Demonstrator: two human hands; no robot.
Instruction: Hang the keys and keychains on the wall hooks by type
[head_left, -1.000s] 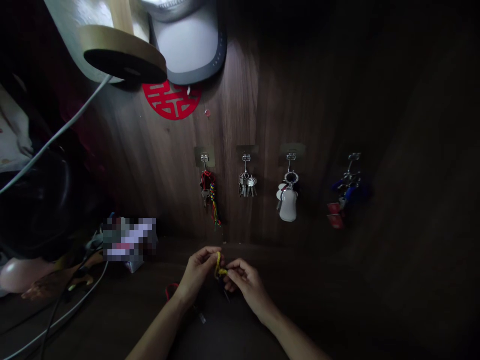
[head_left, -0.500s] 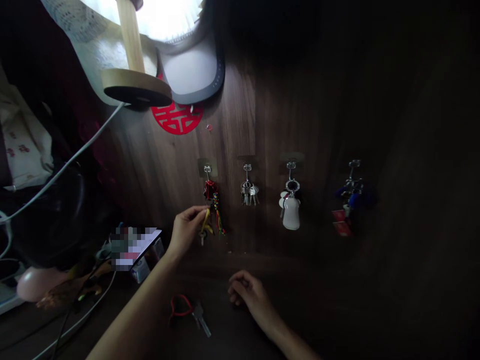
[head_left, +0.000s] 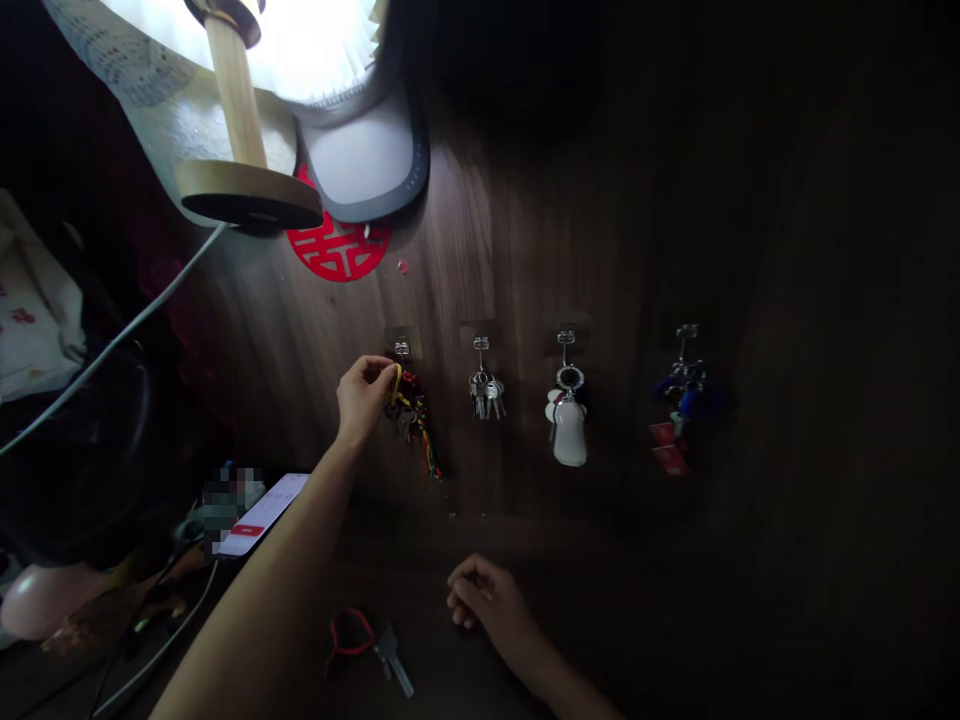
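Observation:
At the leftmost wall hook (head_left: 402,348), my left hand (head_left: 362,395) pinches a yellow key cord (head_left: 397,384) between thumb and fingers. Dark keys (head_left: 403,418) dangle just below, beside a red and multicoloured braided cord (head_left: 427,445) hanging from that hook. Whether the yellow loop is over the hook is too small to tell. My right hand (head_left: 484,605) hovers low in the middle, fingers loosely curled, with nothing visible in them. To its left, keys (head_left: 393,660) on a red cord loop (head_left: 351,640) lie on the dark table.
More hooks to the right carry a silver key bunch (head_left: 487,394), keys with a white fob (head_left: 570,432), and keys with blue and red tags (head_left: 670,448). A lamp (head_left: 238,110) glows upper left by a cap (head_left: 364,165). A phone (head_left: 262,515) and cables lie left.
My left hand has moved up and left, raising the yellow cord to the leftmost hook. My right hand stays low with curled fingers. The view has shifted slightly.

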